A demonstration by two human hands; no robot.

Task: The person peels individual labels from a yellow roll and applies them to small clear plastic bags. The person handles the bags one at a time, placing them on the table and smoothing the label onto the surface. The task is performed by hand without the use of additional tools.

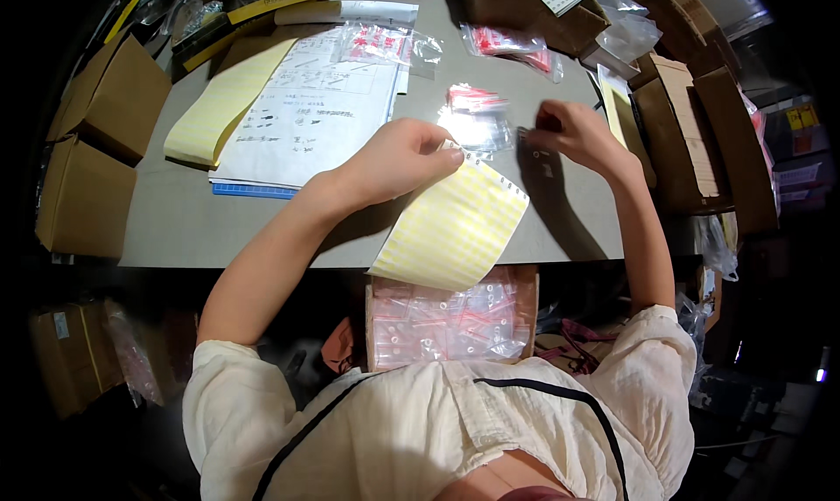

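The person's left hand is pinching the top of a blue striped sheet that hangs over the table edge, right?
Not quite: the sheet is yellow striped, not blue. The head view shows the left hand pinching its top corner while it hangs over the edge of the grey table. The rest is right.

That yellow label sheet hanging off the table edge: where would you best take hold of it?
Pinch the yellow label sheet at its top corner, coming from above as the left hand does; it is thin and limp, with its lower end overhanging the grey table.
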